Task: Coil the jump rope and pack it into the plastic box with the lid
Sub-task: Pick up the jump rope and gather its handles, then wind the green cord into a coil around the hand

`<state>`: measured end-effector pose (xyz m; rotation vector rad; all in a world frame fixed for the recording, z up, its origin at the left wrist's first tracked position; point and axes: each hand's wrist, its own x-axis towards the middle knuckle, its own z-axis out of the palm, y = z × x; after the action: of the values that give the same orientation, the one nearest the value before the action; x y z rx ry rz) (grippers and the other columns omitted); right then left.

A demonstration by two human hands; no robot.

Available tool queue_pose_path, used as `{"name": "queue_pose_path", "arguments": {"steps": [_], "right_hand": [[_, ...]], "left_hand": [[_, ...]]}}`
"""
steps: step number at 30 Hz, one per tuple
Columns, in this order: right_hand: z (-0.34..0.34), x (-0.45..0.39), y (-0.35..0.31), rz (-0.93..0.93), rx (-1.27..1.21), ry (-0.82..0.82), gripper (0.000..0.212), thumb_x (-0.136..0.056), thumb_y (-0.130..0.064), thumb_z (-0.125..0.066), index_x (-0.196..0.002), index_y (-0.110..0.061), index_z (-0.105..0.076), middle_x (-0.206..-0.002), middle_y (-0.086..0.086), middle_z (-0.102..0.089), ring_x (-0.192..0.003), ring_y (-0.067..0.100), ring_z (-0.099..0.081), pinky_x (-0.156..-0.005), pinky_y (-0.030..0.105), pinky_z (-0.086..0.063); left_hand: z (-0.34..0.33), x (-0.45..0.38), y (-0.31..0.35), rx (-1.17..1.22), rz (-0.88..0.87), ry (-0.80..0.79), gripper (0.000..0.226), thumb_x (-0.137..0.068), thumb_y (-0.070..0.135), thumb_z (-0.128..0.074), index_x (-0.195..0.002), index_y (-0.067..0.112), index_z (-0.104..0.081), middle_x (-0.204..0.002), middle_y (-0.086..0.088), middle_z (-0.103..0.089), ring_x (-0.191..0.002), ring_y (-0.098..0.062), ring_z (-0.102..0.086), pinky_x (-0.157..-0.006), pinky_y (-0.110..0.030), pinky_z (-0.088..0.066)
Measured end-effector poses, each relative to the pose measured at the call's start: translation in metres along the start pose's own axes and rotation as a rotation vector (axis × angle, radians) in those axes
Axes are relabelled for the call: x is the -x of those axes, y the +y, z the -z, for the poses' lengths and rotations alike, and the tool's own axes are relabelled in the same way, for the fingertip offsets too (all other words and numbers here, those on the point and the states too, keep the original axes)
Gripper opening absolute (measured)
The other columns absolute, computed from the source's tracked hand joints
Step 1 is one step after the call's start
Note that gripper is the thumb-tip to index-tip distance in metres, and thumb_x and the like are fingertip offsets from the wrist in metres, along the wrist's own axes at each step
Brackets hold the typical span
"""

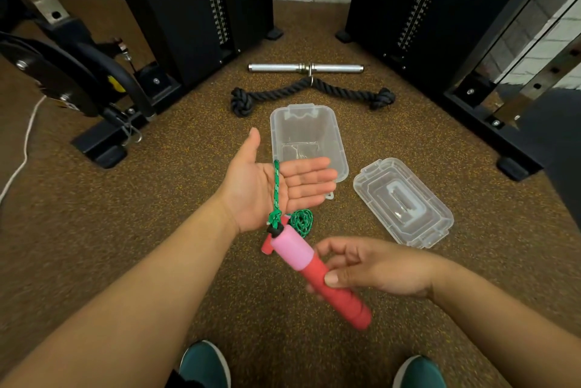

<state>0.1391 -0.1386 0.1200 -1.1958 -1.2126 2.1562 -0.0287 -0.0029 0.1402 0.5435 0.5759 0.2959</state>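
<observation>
My right hand (374,268) grips a red and pink jump rope handle (317,271), held above the floor. Its green cord (276,186) runs up from the handle and lies across the flat palm of my left hand (276,183), whose fingers are spread. Below that hand a loose bunch of green cord (301,221) and the tip of a second red handle (267,246) rest on the floor. The clear plastic box (306,133) stands open just beyond my left hand. Its clear lid (404,202) lies on the floor to the right.
A black knotted rope attachment (311,93) and a chrome bar (306,68) lie behind the box. Black weight-stack towers (188,10) and frames stand left and right. A white cord (22,155) trails at far left. My green shoes (204,365) show at the bottom.
</observation>
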Motion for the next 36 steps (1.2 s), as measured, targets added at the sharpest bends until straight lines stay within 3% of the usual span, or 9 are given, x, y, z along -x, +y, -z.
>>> {"name": "queue_pose_path", "arguments": {"steps": [4,12,15,17,21,25,27,31,36], "right_hand": [[0.006,-0.006,0.005,-0.027,0.095,0.078,0.030,-0.089,-0.005,-0.056,-0.117,-0.010,-0.050,-0.100,0.011,-0.063,-0.090,0.018,-0.058,-0.081,0.026,-0.049],[0.006,-0.012,0.006,-0.025,0.213,0.224,0.035,-0.088,0.002,-0.057,-0.120,-0.006,-0.047,-0.086,0.004,-0.063,-0.079,0.014,-0.058,-0.073,0.025,-0.049],[0.009,-0.013,0.006,-0.030,0.255,0.256,0.042,-0.084,0.001,-0.063,-0.121,-0.011,-0.049,-0.103,0.010,-0.066,-0.093,0.017,-0.062,-0.088,0.033,-0.051],[0.013,-0.008,0.000,-0.015,0.319,0.296,0.049,-0.082,-0.001,-0.067,-0.124,-0.016,-0.047,-0.119,0.005,-0.062,-0.109,0.010,-0.059,-0.098,0.025,-0.047],[0.019,0.001,-0.023,0.215,0.318,0.559,0.044,-0.086,0.012,-0.053,-0.121,-0.015,-0.048,-0.110,-0.002,-0.060,-0.094,-0.008,-0.058,-0.079,0.006,-0.045],[0.020,0.000,-0.030,0.344,0.465,0.541,0.057,-0.088,0.004,-0.055,-0.138,-0.021,-0.042,-0.138,-0.002,-0.050,-0.130,0.004,-0.044,-0.108,0.025,-0.037],[0.021,-0.006,-0.026,0.349,0.600,0.479,0.053,-0.089,-0.006,-0.059,-0.137,-0.026,-0.045,-0.144,-0.004,-0.045,-0.133,0.007,-0.041,-0.111,0.030,-0.034],[0.023,-0.008,-0.028,0.309,0.452,0.471,0.021,-0.094,-0.009,-0.051,-0.111,-0.007,-0.063,-0.116,0.003,-0.065,-0.105,0.010,-0.061,-0.099,0.034,-0.047],[0.036,0.000,-0.027,0.373,0.299,0.619,0.015,-0.091,-0.008,-0.055,-0.098,0.000,-0.065,-0.082,0.018,-0.063,-0.073,0.012,-0.056,-0.072,0.028,-0.048]], "left_hand": [[-0.010,0.004,0.001,-0.106,-0.039,0.009,0.058,-0.088,0.043,-0.035,-0.106,0.001,-0.070,-0.107,-0.017,-0.072,-0.099,-0.027,-0.070,-0.087,-0.036,-0.055],[-0.015,0.007,0.003,0.023,-0.085,-0.035,0.051,-0.093,0.034,-0.034,-0.104,0.001,-0.071,-0.101,-0.015,-0.074,-0.096,-0.025,-0.071,-0.087,-0.035,-0.054],[-0.017,0.009,0.003,-0.006,-0.051,-0.079,0.049,-0.089,0.034,-0.036,-0.102,0.003,-0.072,-0.098,-0.014,-0.075,-0.093,-0.024,-0.072,-0.083,-0.033,-0.056],[-0.020,0.010,0.002,-0.043,-0.003,-0.135,0.051,-0.089,0.035,-0.035,-0.104,0.003,-0.071,-0.098,-0.013,-0.075,-0.092,-0.024,-0.072,-0.082,-0.033,-0.056],[-0.026,0.010,-0.006,-0.141,0.143,-0.298,0.053,-0.092,0.037,-0.032,-0.112,0.002,-0.067,-0.101,-0.013,-0.074,-0.096,-0.024,-0.071,-0.089,-0.035,-0.053],[-0.033,0.007,-0.017,-0.264,0.305,-0.426,0.055,-0.092,0.039,-0.032,-0.116,0.001,-0.063,-0.105,-0.012,-0.073,-0.100,-0.024,-0.069,-0.092,-0.034,-0.052],[-0.035,0.007,-0.021,-0.319,0.361,-0.452,0.054,-0.092,0.040,-0.034,-0.116,0.001,-0.062,-0.104,-0.011,-0.073,-0.100,-0.023,-0.069,-0.093,-0.034,-0.050],[-0.030,0.010,-0.020,-0.365,0.368,-0.394,0.052,-0.091,0.040,-0.036,-0.114,0.002,-0.064,-0.103,-0.011,-0.073,-0.097,-0.023,-0.070,-0.089,-0.032,-0.054],[-0.022,0.011,-0.015,-0.394,0.213,-0.104,0.040,-0.085,0.036,-0.047,-0.096,0.007,-0.072,-0.081,-0.011,-0.075,-0.074,-0.021,-0.073,-0.071,-0.029,-0.058]]}}
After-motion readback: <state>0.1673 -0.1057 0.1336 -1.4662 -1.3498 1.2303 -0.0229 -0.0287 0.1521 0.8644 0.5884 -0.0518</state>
